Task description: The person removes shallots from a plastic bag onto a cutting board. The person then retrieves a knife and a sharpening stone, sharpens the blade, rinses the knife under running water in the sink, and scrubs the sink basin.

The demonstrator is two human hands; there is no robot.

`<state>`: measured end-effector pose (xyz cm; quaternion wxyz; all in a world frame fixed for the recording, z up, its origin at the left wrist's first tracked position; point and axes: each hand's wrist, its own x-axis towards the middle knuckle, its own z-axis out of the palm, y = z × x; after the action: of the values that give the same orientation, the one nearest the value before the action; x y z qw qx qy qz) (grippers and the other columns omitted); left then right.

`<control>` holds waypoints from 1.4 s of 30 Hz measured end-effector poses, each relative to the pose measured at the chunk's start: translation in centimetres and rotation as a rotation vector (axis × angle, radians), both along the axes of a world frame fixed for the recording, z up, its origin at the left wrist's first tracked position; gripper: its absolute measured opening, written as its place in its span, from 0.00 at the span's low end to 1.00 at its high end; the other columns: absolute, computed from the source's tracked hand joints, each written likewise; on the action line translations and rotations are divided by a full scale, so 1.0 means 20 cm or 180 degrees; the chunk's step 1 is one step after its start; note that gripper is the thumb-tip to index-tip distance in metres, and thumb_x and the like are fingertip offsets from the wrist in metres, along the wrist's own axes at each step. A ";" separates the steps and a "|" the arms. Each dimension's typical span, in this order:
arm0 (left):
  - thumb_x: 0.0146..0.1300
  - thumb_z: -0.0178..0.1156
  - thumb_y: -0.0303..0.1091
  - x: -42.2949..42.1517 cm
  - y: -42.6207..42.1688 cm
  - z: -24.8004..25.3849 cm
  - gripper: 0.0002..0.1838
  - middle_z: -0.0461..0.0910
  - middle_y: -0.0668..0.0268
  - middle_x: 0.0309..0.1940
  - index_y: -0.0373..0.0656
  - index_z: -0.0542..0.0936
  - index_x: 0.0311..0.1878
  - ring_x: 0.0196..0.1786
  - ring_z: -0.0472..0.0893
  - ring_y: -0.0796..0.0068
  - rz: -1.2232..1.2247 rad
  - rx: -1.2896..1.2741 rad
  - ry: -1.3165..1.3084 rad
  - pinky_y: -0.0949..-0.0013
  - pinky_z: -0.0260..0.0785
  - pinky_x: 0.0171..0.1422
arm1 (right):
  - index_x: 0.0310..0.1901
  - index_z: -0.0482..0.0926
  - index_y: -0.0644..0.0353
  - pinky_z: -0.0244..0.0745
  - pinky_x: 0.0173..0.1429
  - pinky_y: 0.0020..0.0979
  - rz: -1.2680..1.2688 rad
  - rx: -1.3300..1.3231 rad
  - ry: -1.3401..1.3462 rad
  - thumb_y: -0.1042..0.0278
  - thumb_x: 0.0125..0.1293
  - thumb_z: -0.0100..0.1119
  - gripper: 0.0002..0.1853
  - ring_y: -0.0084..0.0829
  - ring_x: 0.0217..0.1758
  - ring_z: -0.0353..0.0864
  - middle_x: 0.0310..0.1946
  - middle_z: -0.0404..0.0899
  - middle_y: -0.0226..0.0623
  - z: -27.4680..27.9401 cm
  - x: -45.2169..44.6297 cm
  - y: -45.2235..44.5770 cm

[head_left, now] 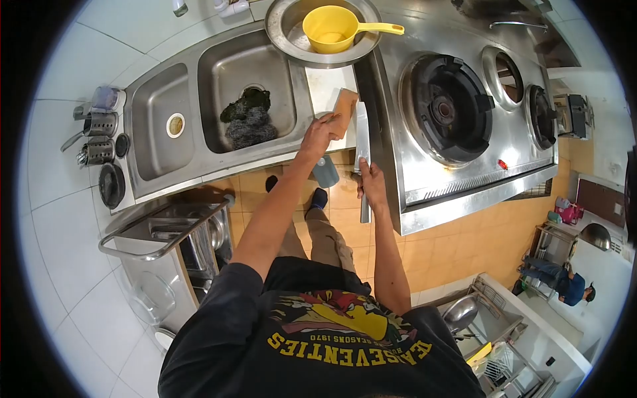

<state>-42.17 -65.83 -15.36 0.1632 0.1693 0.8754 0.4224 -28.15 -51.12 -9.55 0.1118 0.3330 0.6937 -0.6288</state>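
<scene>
A tan rectangular block [344, 113] is gripped in my left hand [321, 136], above the white ledge [323, 85] between the sink and the stove. My right hand [371, 182] is closed around the handle of a knife [363, 136]. Its wide, pale blade points away from me, just right of the block; whether the two touch I cannot tell. Below the ledge, near the knife handle, is a grey container [326, 172].
A yellow dipper [330, 31] rests in a round metal basin [282, 34] behind the ledge. Dark scouring material [249, 119] lies in the sink [219, 66] at left. A black burner [446, 109] is on the stove at right. Another person [572, 286] is at far right.
</scene>
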 end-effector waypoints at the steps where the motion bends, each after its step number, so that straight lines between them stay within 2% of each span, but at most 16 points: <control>1: 0.47 0.70 0.26 0.00 0.01 0.01 0.35 0.70 0.60 0.66 0.48 0.75 0.63 0.64 0.72 0.57 0.0058 -0.0074 0.0010 0.60 0.66 0.69 | 0.31 0.69 0.63 0.62 0.11 0.28 0.0008 0.0046 0.0023 0.47 0.72 0.51 0.24 0.22 0.07 0.66 0.09 0.66 0.31 -0.01 -0.01 0.01; 7: 0.44 0.72 0.26 -0.01 0.02 0.00 0.37 0.75 0.57 0.60 0.46 0.74 0.63 0.61 0.74 0.56 0.0124 0.0439 0.0072 0.60 0.68 0.66 | 0.30 0.68 0.62 0.62 0.12 0.29 0.0115 0.0283 -0.0050 0.46 0.72 0.51 0.24 0.24 0.07 0.66 0.09 0.66 0.32 0.01 -0.04 0.07; 10: 0.51 0.70 0.29 0.00 0.02 -0.02 0.32 0.76 0.55 0.59 0.46 0.74 0.63 0.59 0.75 0.54 0.0189 0.0514 0.0284 0.60 0.70 0.63 | 0.29 0.67 0.60 0.62 0.11 0.26 0.0100 0.0217 -0.0158 0.46 0.72 0.51 0.23 0.22 0.08 0.65 0.11 0.66 0.31 0.04 -0.03 0.05; 13: 0.63 0.64 0.35 0.03 -0.01 0.01 0.24 0.78 0.55 0.56 0.46 0.74 0.63 0.58 0.77 0.58 0.0661 0.0147 0.0339 0.63 0.70 0.61 | 0.30 0.68 0.60 0.62 0.11 0.26 0.0075 -0.0052 -0.0199 0.46 0.73 0.50 0.23 0.22 0.08 0.65 0.12 0.66 0.30 0.02 -0.03 0.02; 16: 0.71 0.56 0.40 0.04 -0.14 0.05 0.20 0.80 0.56 0.52 0.46 0.75 0.63 0.55 0.79 0.64 0.1393 0.0792 -0.0337 0.65 0.71 0.58 | 0.31 0.68 0.60 0.62 0.12 0.26 0.0234 -0.0123 -0.0018 0.47 0.73 0.49 0.23 0.22 0.08 0.65 0.12 0.66 0.30 0.04 -0.07 -0.06; 17: 0.71 0.56 0.37 0.04 -0.20 0.05 0.17 0.83 0.57 0.44 0.45 0.76 0.60 0.45 0.82 0.65 0.1600 0.0715 -0.0091 0.66 0.72 0.52 | 0.31 0.68 0.60 0.63 0.12 0.26 0.0330 -0.0109 0.0058 0.46 0.74 0.48 0.23 0.21 0.08 0.66 0.13 0.66 0.29 0.04 -0.11 -0.09; 21: 0.74 0.52 0.43 -0.03 -0.51 0.01 0.18 0.81 0.69 0.48 0.47 0.77 0.61 0.46 0.78 0.78 0.2174 0.2006 -0.0930 0.73 0.70 0.49 | 0.32 0.69 0.59 0.63 0.13 0.26 0.0642 -0.0438 0.0083 0.44 0.74 0.46 0.24 0.21 0.11 0.67 0.15 0.66 0.28 0.14 -0.26 -0.25; 24: 0.74 0.52 0.47 -0.06 -0.64 0.21 0.22 0.80 0.75 0.52 0.50 0.73 0.65 0.51 0.77 0.82 0.2200 0.2316 -0.1810 0.75 0.68 0.52 | 0.34 0.71 0.58 0.63 0.14 0.28 0.0697 -0.1019 -0.0057 0.42 0.73 0.47 0.24 0.23 0.12 0.67 0.16 0.65 0.27 0.25 -0.38 -0.41; 26: 0.73 0.51 0.51 -0.12 -0.72 0.22 0.24 0.78 0.76 0.56 0.52 0.70 0.67 0.53 0.76 0.82 0.1930 0.2736 -0.2156 0.75 0.68 0.54 | 0.36 0.71 0.58 0.64 0.15 0.29 0.0689 -0.1389 -0.0202 0.43 0.73 0.47 0.23 0.23 0.12 0.67 0.15 0.63 0.27 0.29 -0.46 -0.52; 29: 0.73 0.51 0.51 -0.20 -0.78 0.35 0.24 0.77 0.75 0.59 0.53 0.69 0.68 0.54 0.76 0.82 0.1788 0.3051 -0.2588 0.74 0.69 0.55 | 0.38 0.69 0.56 0.60 0.17 0.27 0.0856 -0.2052 -0.0550 0.40 0.74 0.44 0.23 0.22 0.12 0.60 0.13 0.59 0.25 0.27 -0.57 -0.63; 32: 0.73 0.53 0.49 -0.30 -0.89 0.34 0.24 0.79 0.75 0.56 0.52 0.69 0.67 0.51 0.77 0.83 0.1592 0.3094 -0.2567 0.73 0.70 0.55 | 0.40 0.68 0.55 0.57 0.17 0.27 0.1031 -0.2523 -0.0742 0.40 0.75 0.41 0.23 0.21 0.12 0.55 0.14 0.57 0.24 0.28 -0.64 -0.75; 33: 0.71 0.57 0.44 -0.33 -0.92 0.36 0.20 0.82 0.77 0.48 0.51 0.74 0.62 0.47 0.79 0.83 0.1762 0.3120 -0.2616 0.73 0.72 0.54 | 0.40 0.68 0.55 0.57 0.18 0.27 0.1042 -0.2673 -0.0790 0.40 0.75 0.41 0.23 0.21 0.12 0.55 0.15 0.57 0.24 0.28 -0.66 -0.79; 34: 0.70 0.58 0.43 -0.37 -0.96 0.34 0.18 0.81 0.76 0.47 0.50 0.75 0.59 0.47 0.79 0.82 0.1725 0.3131 -0.2632 0.73 0.73 0.54 | 0.41 0.68 0.55 0.58 0.18 0.27 0.1046 -0.2826 -0.0836 0.40 0.75 0.41 0.23 0.20 0.12 0.55 0.16 0.58 0.25 0.28 -0.68 -0.82; 38: 0.68 0.62 0.38 -0.50 -1.12 0.34 0.10 0.80 0.74 0.42 0.48 0.79 0.50 0.47 0.79 0.79 0.1770 0.3269 -0.2651 0.69 0.73 0.58 | 0.38 0.69 0.54 0.62 0.21 0.27 0.0951 -0.3027 -0.0717 0.40 0.76 0.36 0.24 0.22 0.15 0.59 0.19 0.65 0.28 0.24 -0.77 -0.97; 39: 0.68 0.62 0.38 -0.53 -1.16 0.36 0.10 0.80 0.73 0.42 0.48 0.79 0.49 0.47 0.79 0.79 0.1687 0.3356 -0.2587 0.69 0.73 0.59 | 0.40 0.74 0.56 0.69 0.24 0.29 0.0967 -0.2921 -0.0701 0.38 0.76 0.33 0.28 0.24 0.18 0.66 0.22 0.71 0.29 0.23 -0.79 -0.99; 42: 0.66 0.63 0.39 -0.61 -1.23 0.43 0.12 0.79 0.73 0.42 0.48 0.77 0.49 0.48 0.79 0.78 0.1774 0.3200 -0.2359 0.69 0.72 0.59 | 0.44 0.77 0.59 0.77 0.29 0.33 0.1078 -0.2569 -0.0524 0.38 0.76 0.30 0.32 0.26 0.22 0.72 0.24 0.75 0.31 0.17 -0.87 -1.06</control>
<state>-54.38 -90.39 -6.86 0.2389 -0.1630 0.4701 0.8339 -45.54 -72.28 -6.24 0.3891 0.1933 0.4263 -0.7934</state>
